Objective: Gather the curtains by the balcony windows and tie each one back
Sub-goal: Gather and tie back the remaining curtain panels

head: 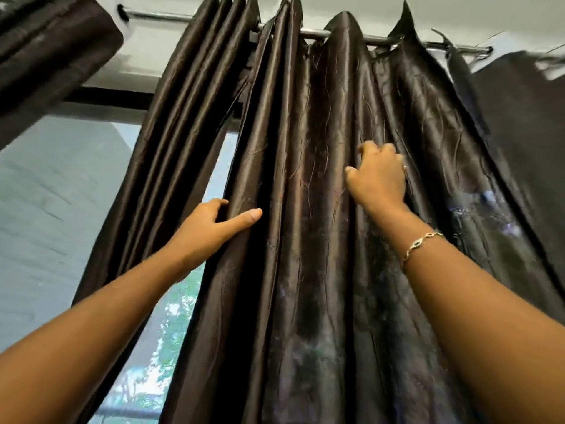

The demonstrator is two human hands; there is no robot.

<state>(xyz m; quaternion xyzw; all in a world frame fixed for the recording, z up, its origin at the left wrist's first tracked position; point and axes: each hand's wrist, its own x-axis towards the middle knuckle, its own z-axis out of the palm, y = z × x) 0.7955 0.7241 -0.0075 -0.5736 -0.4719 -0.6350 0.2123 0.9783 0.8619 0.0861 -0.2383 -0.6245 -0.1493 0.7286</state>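
In the head view, looking up from below, a dark brown satin curtain hangs in deep pleats from a metal rod near the ceiling, spread across the middle of the view with the window showing pale at its left. The left hand holds the curtain's left edge: its fingers are tucked behind the fold and the thumb lies straight across the front of the cloth. The right hand, a bracelet at its wrist, is higher and further right, its fingers bent and dug into a pleat so that they seem to clutch the fabric, though the fingertips are partly hidden in the folds. A second bunch of pleats hangs just left of the held edge, and another dark panel hangs at the far right. The step in hand looks like gathering: the panel is spread wide and no tie-back is visible. The next move likely calls for drawing the two hands together so the pleats stack into one bundle, then finding something to bind it with, while keeping hold so the slippery cloth does not slide loose.
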